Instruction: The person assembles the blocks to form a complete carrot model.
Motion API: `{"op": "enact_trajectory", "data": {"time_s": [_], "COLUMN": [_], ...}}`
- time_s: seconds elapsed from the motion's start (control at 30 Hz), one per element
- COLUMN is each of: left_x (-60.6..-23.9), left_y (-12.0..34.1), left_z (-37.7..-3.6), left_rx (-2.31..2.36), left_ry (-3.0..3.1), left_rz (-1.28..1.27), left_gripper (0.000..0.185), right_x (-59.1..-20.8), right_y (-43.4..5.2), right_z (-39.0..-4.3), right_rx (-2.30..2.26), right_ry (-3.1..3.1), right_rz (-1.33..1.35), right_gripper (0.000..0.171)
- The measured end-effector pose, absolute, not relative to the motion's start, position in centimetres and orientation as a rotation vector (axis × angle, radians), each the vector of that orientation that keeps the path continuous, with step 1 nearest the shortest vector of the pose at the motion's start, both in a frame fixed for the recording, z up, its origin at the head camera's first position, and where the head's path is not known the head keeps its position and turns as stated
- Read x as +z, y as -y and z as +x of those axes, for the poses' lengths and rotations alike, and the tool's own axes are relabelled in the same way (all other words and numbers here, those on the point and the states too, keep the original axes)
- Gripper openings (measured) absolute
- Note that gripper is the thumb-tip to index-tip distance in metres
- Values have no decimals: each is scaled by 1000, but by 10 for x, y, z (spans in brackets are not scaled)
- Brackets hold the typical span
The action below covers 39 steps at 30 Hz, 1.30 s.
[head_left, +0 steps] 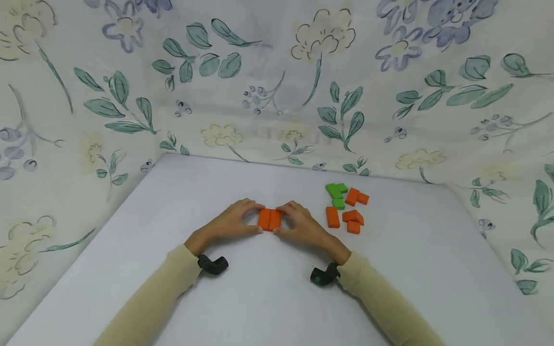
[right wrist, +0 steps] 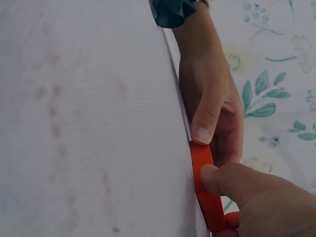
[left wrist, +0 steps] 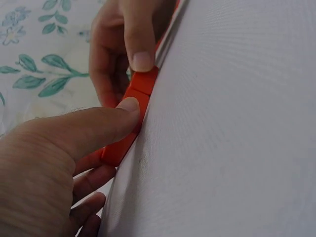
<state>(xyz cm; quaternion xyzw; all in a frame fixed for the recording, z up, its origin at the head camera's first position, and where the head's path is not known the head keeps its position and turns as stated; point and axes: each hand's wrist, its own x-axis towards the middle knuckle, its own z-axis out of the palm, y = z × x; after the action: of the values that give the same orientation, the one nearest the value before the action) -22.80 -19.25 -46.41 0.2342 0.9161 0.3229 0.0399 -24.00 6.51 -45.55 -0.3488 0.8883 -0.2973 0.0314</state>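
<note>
Head cam, looking fwd & down: a white tabletop [head_left: 259, 302], w/ my forearms coming in from the bottom edge in beige sleeves [head_left: 151, 298]. My L hand [head_left: 227, 221] pinches the left orange block [head_left: 264, 219], thumb at its near end, index finger at its far end. My R hand [head_left: 306, 226] grips the right orange block [head_left: 275, 219] the same way, so thumb & index on both hands are clamped on a block. These two rectangular blocks lie on the table b/w my hands, side by side, long edges touching (just a thin dark line marks the join). The wrist cams show this close up: each thumb on its own block, w/ the other hand's thumb just beyond.

To the R, well apart from the pair, more blocks lie in loose groups. Farthest back: a green rectangular block [head_left: 333, 191] w/ two smaller green blocks [head_left: 338, 204] against it. Beside those, an orange rectangular block [head_left: 352, 196] touches a small orange block [head_left: 363, 198]. Nearer me: an upright-looking orange block [head_left: 333, 217], then an orange wedge [head_left: 353, 215] w/ a squarish orange block [head_left: 353, 227] at its near side.

Black wrist cam [head_left: 212, 265] on each wrist; floral cloth [head_left: 277, 96] behind.
</note>
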Motion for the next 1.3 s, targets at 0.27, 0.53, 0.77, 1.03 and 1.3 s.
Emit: {"op": "enact_trajectory", "data": {"time_s": [0.27, 0.53, 0.77, 1.03, 1.3], "left_x": [-463, -460, -459, -459, -464], "left_y": [191, 190, 190, 188, 192], "left_z": [-227, -227, -225, -228, -231], "left_rx": [983, 989, 962, 969, 1010], "left_ry": [-2811, -2795, -2792, -2786, -2750], "left_rz": [703, 710, 676, 688, 677], "left_gripper": [64, 66, 68, 70, 77], "right_x": [-455, -454, -457, -456, -454], "right_y": [-66, -68, -69, -71, -73], "right_z": [-240, -240, -240, -241, -240], "right_rx": [-844, -856, -850, -835, -837], "right_ry": [-2741, -2722, -2729, -2728, -2665], "right_rz": [-1025, -1032, -1033, -1039, -995], "right_gripper": [60, 63, 64, 70, 79]}}
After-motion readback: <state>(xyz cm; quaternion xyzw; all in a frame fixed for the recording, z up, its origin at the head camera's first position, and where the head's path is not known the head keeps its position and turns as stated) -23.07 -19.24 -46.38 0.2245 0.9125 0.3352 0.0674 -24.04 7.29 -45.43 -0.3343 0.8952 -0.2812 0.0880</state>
